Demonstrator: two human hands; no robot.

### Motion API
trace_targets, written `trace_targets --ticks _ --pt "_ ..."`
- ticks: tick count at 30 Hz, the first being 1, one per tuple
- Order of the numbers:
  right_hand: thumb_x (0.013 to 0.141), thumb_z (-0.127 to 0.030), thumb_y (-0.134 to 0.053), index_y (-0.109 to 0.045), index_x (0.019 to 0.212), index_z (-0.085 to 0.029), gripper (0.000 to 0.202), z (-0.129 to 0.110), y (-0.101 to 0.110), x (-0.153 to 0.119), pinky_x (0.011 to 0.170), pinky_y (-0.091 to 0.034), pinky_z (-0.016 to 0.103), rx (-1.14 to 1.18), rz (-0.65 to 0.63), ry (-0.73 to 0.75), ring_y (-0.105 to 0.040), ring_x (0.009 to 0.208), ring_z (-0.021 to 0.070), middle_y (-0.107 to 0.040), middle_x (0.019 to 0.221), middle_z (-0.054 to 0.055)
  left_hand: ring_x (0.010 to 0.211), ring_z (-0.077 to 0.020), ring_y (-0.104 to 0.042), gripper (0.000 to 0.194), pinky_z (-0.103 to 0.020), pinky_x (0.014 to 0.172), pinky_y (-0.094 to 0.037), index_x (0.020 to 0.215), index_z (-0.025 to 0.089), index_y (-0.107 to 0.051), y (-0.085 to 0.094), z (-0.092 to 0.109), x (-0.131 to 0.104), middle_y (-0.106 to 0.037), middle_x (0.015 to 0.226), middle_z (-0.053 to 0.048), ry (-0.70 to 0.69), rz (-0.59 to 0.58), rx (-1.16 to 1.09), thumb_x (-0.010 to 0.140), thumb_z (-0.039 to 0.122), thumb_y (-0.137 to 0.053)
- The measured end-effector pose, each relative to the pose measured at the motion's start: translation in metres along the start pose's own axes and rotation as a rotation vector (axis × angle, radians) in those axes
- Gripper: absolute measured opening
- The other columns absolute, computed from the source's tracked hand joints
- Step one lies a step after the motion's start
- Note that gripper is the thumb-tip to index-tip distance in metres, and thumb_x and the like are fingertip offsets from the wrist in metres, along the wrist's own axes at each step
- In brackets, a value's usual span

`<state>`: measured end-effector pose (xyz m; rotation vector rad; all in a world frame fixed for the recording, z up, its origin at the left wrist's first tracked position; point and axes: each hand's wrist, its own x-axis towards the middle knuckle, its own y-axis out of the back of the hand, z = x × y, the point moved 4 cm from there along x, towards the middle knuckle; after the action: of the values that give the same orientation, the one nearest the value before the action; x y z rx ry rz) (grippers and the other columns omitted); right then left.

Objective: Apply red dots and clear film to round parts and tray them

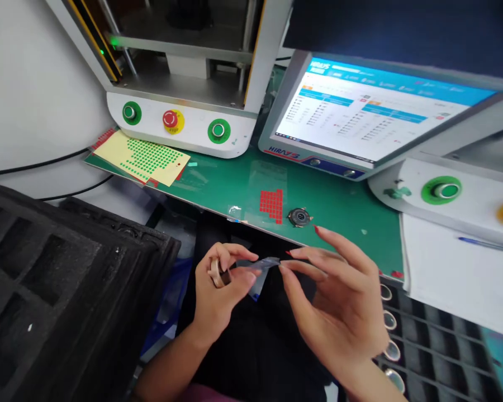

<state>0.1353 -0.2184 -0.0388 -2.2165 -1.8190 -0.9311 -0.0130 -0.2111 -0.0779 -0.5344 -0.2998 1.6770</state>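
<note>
My left hand (pixel 220 285) is closed, pinching a piece of clear film (pixel 263 264) between thumb and forefinger. A round metallic watch-like part (pixel 219 273) is tucked in its curled fingers. My right hand (pixel 339 290) pinches the film's other end with thumb and forefinger, its other fingers raised; a small red piece shows at a fingertip. Just beyond the hands, a round dark watch case (pixel 299 217) lies on the green mat (pixel 218 190). Beside it is a sheet of red stickers (pixel 271 205).
Behind the mat stand a press with buttons (pixel 180 125) and a monitor (pixel 339 117). Yellow sheets with green dots (pixel 146 156) lie at the back left. Black foam trays (pixel 46 290) are stacked left; another tray (pixel 436 346) holds round parts at right. A pen (pixel 488 244) rests on white paper.
</note>
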Motion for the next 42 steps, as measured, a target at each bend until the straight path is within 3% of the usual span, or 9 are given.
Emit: trace_targets --ticks 2,6,9,15,20,30,34,39,42 --pt "0.079 0.006 -0.066 -0.058 0.123 -0.032 0.059 -0.006 0.005 -0.005 0.076 -0.066 0.035 0.020 0.004 -0.011 -0.067 0.093 0.0167 -0.052 0.134 0.006 0.080 -0.0164 -0.071 0.041 -0.028 0.073 -0.063 0.070 0.020 -0.041 -0.011 0.002 -0.006 -0.069 0.081 -0.002 -0.068 -0.024 0.085 0.072 0.025 -0.081" --pt "0.080 0.006 -0.064 -0.059 0.122 -0.031 0.056 -0.015 0.017 -0.006 0.081 -0.065 0.028 0.222 0.052 -0.077 -0.065 0.102 0.0145 -0.048 0.137 0.006 0.055 -0.0080 -0.063 0.037 -0.017 0.056 -0.055 0.067 0.019 -0.038 -0.027 0.013 -0.014 -0.066 0.068 0.003 -0.196 -0.051 0.244 0.075 0.010 -0.073" --pt "0.083 -0.003 -0.067 -0.060 0.116 -0.029 0.043 -0.013 0.025 -0.005 0.088 -0.065 0.032 0.384 0.071 -0.238 -0.065 0.109 0.0173 -0.050 0.136 0.008 0.057 -0.0088 -0.063 0.037 -0.018 0.057 -0.055 0.066 0.019 -0.038 -0.035 0.022 -0.020 -0.066 0.068 0.002 -0.294 -0.091 0.349 0.073 0.006 -0.071" --pt "0.081 -0.013 -0.075 -0.062 0.105 -0.027 0.031 0.004 0.027 -0.008 0.067 -0.066 0.024 0.685 -0.051 -0.520 -0.071 0.090 0.0155 -0.060 0.124 0.006 0.060 -0.0098 -0.063 0.033 -0.020 0.060 -0.056 0.068 0.020 -0.038 -0.046 0.025 -0.031 -0.065 0.070 0.002 -0.335 -0.196 0.447 0.074 0.005 -0.067" --pt "0.080 -0.014 -0.077 -0.064 0.100 -0.023 0.026 0.013 0.035 -0.011 0.066 -0.064 0.023 0.771 -0.093 -0.666 -0.071 0.090 0.0151 -0.062 0.119 0.006 0.059 -0.0088 -0.061 0.032 -0.019 0.059 -0.053 0.069 0.020 -0.037 -0.052 0.026 -0.034 -0.064 0.068 0.003 -0.370 -0.263 0.498 0.076 0.005 -0.065" --pt "0.076 -0.016 -0.081 -0.061 0.095 -0.023 0.028 0.015 0.042 -0.010 0.058 -0.062 0.021 0.753 -0.113 -0.605 -0.067 0.079 0.0117 -0.064 0.118 0.006 0.058 -0.0105 -0.060 0.032 -0.022 0.056 -0.048 0.069 0.021 -0.037 -0.061 0.024 -0.034 -0.064 0.066 0.002 -0.396 -0.305 0.554 0.076 0.006 -0.065" --pt "0.074 -0.007 -0.078 -0.065 0.090 -0.024 0.027 0.014 0.050 -0.008 0.060 -0.060 0.018 0.708 -0.017 -0.544 -0.065 0.076 0.0088 -0.065 0.118 0.004 0.059 -0.0110 -0.058 0.033 -0.023 0.057 -0.045 0.069 0.020 -0.036 -0.056 0.017 -0.034 -0.062 0.066 0.002 -0.343 -0.308 0.529 0.077 0.007 -0.065" --pt "0.077 0.001 -0.071 -0.069 0.094 -0.026 0.032 -0.001 0.060 -0.010 0.066 -0.062 0.018 0.472 0.176 -0.359 -0.067 0.090 0.0122 -0.065 0.118 0.005 0.059 -0.0107 -0.058 0.034 -0.023 0.058 -0.045 0.069 0.020 -0.037 -0.054 0.010 -0.032 -0.061 0.066 0.002 -0.282 -0.293 0.508 0.076 0.007 -0.068" --pt "0.076 -0.002 -0.073 -0.066 0.106 -0.027 0.040 -0.001 0.055 -0.015 0.076 -0.065 0.025 0.487 0.150 -0.377 -0.068 0.097 0.0148 -0.059 0.129 0.007 0.058 -0.0106 -0.058 0.035 -0.021 0.056 -0.046 0.067 0.020 -0.037 -0.056 0.011 -0.031 -0.061 0.065 0.002 -0.274 -0.261 0.493 0.076 0.008 -0.069"
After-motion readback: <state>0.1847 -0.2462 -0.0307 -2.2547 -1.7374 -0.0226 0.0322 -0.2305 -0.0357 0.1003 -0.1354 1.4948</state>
